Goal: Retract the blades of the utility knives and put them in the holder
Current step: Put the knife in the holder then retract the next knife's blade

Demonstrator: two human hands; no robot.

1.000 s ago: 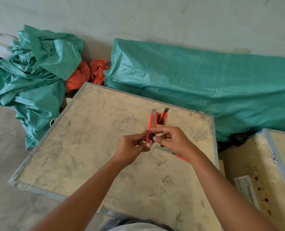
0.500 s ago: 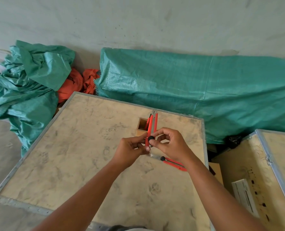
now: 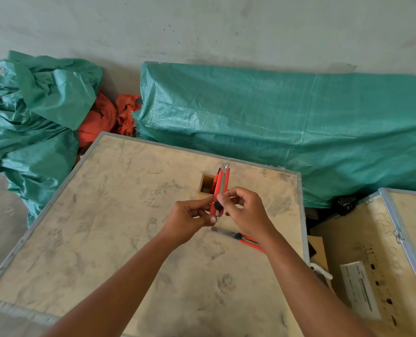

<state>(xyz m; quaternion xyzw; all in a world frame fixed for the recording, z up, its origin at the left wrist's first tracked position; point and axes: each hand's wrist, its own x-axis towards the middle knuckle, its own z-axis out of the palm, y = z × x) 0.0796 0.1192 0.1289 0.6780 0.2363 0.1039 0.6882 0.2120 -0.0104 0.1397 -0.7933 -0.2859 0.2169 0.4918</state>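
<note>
I hold a red utility knife [image 3: 221,188] upright over the wooden crate top [image 3: 119,215]. My left hand [image 3: 190,218] pinches its lower end. My right hand [image 3: 244,212] grips its side near the black slider knob. Only a short tip of blade shows at its top. Behind it stands a small square wooden holder [image 3: 205,184] with another red knife leaning inside. A second red utility knife [image 3: 241,237] lies flat on the crate under my right wrist, with its blade extended to the left.
Green tarpaulin [image 3: 287,122] covers a long bundle behind the crate, and more crumpled tarp [image 3: 31,113] with orange cloth [image 3: 104,117] lies at the left. A second crate [image 3: 382,254] with a white paper label stands at the right.
The view shifted, so the holder and the knife lying on the crate came into sight. My hands kept hold of the upright knife in about the same pose.
</note>
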